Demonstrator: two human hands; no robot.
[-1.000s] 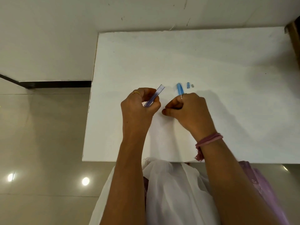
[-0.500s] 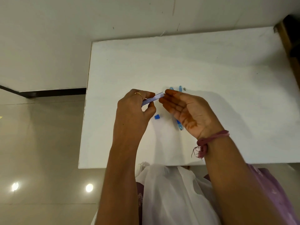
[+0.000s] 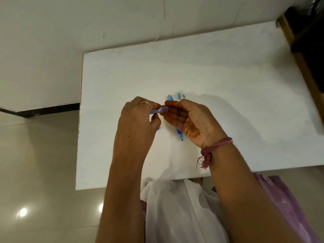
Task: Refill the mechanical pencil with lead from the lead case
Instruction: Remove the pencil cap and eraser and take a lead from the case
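My left hand (image 3: 138,123) pinches a thin, clear violet lead case (image 3: 159,110), held level above the white table (image 3: 228,102). My right hand (image 3: 189,120) is cupped palm-up with its fingertips at the case's right end; whether it holds any lead is hidden. The blue mechanical pencil (image 3: 179,135) lies on the table under my right hand, tip toward me, its far end (image 3: 170,98) showing beyond the fingers. A small blue cap piece (image 3: 179,96) and a tiny grey piece (image 3: 184,95) lie just beyond. A bit of blue (image 3: 158,128) peeks out under my left thumb.
The table's left edge (image 3: 79,120) drops to a glossy tiled floor. A dark wooden piece of furniture (image 3: 305,50) stands at the table's far right corner. White and lilac clothing (image 3: 184,207) lies at the near edge.
My right hand turned from a fist on the table to palm-up at the case's end. The case swung from tilted to level. The pencil and a small blue cap were left lying on the table.
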